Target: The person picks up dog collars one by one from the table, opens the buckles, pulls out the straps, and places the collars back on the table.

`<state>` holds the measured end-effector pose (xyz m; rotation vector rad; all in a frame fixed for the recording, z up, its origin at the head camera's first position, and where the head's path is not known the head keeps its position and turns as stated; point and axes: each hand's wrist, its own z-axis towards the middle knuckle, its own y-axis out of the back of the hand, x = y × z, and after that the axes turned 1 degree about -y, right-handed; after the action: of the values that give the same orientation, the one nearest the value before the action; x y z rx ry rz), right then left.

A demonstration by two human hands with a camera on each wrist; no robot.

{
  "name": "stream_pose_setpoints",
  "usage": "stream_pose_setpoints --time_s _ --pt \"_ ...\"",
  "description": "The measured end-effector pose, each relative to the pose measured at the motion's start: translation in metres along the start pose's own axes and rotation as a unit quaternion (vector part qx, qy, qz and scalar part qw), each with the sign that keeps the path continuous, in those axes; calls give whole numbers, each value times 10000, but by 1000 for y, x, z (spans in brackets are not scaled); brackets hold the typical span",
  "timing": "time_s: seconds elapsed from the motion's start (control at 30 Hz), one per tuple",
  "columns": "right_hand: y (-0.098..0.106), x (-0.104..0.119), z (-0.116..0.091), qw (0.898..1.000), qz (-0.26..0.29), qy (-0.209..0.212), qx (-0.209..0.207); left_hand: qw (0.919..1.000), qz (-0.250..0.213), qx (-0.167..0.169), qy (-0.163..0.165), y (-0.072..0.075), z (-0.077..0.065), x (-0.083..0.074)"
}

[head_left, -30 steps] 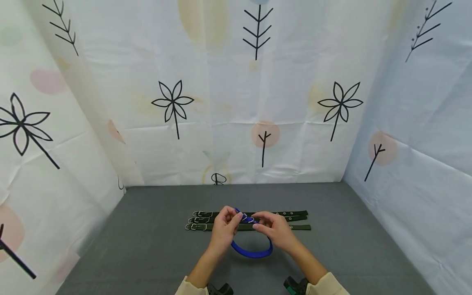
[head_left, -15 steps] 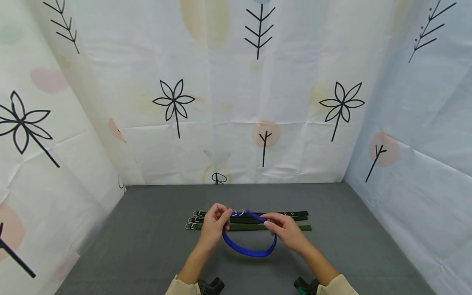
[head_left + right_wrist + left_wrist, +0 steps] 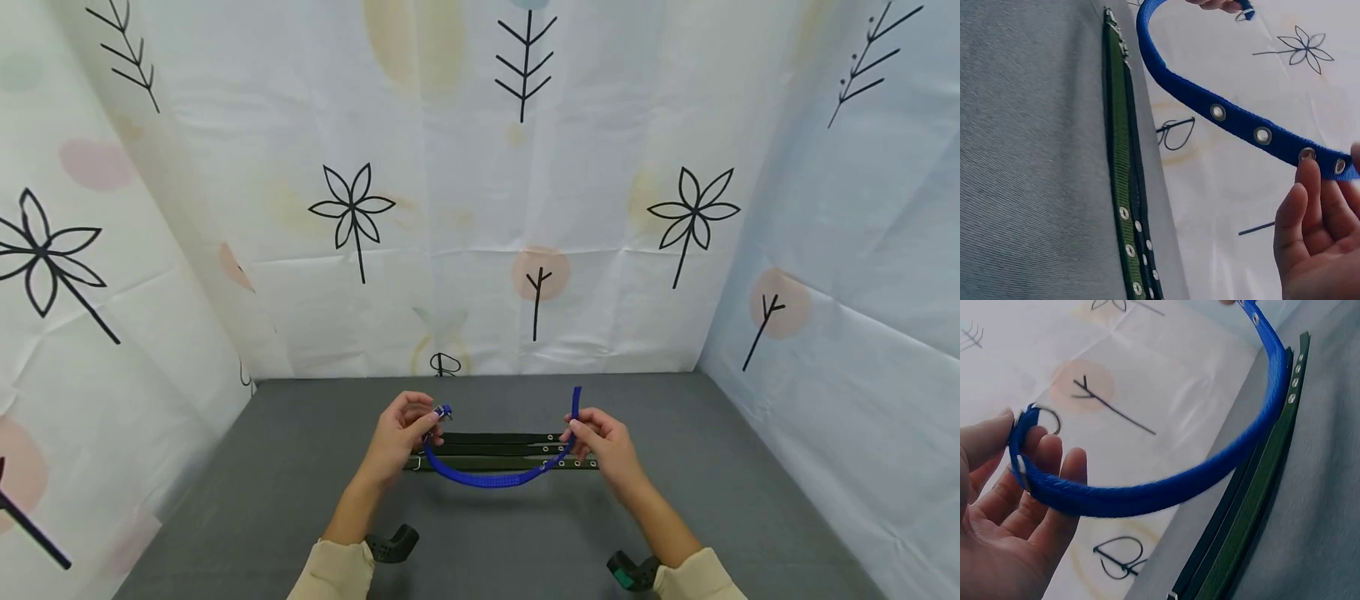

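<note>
A blue collar (image 3: pixel 487 481) hangs in a shallow curve between both hands, above the table. My left hand (image 3: pixel 395 435) pinches its buckle end, where a metal D-ring (image 3: pixel 1051 417) shows in the left wrist view. My right hand (image 3: pixel 613 450) pinches the eyelet end, and the blue tip sticks up past the fingers. Metal-rimmed eyelets (image 3: pixel 1262 135) line that end in the right wrist view. The collar is unbuckled, its ends far apart. Behind and below it, three green collars (image 3: pixel 495 463) lie side by side on the table, partly covered by the hands.
The grey table (image 3: pixel 300 492) runs back to a white patterned cloth (image 3: pixel 450 208), which also stands at both sides. Black wrist devices (image 3: pixel 393 544) sit below both hands, near the cream sleeves (image 3: pixel 333 571).
The hands have moved apart, left hand leftward and right hand rightward. The collar's strap end has come out of the buckle end, and its closed loop has become a wide open curve.
</note>
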<state>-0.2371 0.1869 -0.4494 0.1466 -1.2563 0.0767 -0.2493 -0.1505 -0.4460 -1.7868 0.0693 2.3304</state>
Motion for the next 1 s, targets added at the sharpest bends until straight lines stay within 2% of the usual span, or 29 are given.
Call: stream_pose_setpoints --time_s 0.23,0.43,0.6,0.77,0.9,1.0 --pt "13 0 8 9943 427 -171 -959 9991 -185 -367 -144 13 4 5" --pt "22 -5 16 9805 930 -51 -1728 9962 -86 -853 -157 21 9 14" --pt "31 -13 22 9712 981 -215 -2162 9914 -189 -1280 -188 26 16 19" --pt "40 -21 28 9644 493 -642 -2519 9908 -400 -1290 9 32 22 22" --pt "47 -27 33 9610 -142 -948 -2594 9891 -495 -1355 303 39 28 28" --pt "53 -32 38 9588 -534 -1149 -2541 9865 -552 -1504 351 44 34 33"
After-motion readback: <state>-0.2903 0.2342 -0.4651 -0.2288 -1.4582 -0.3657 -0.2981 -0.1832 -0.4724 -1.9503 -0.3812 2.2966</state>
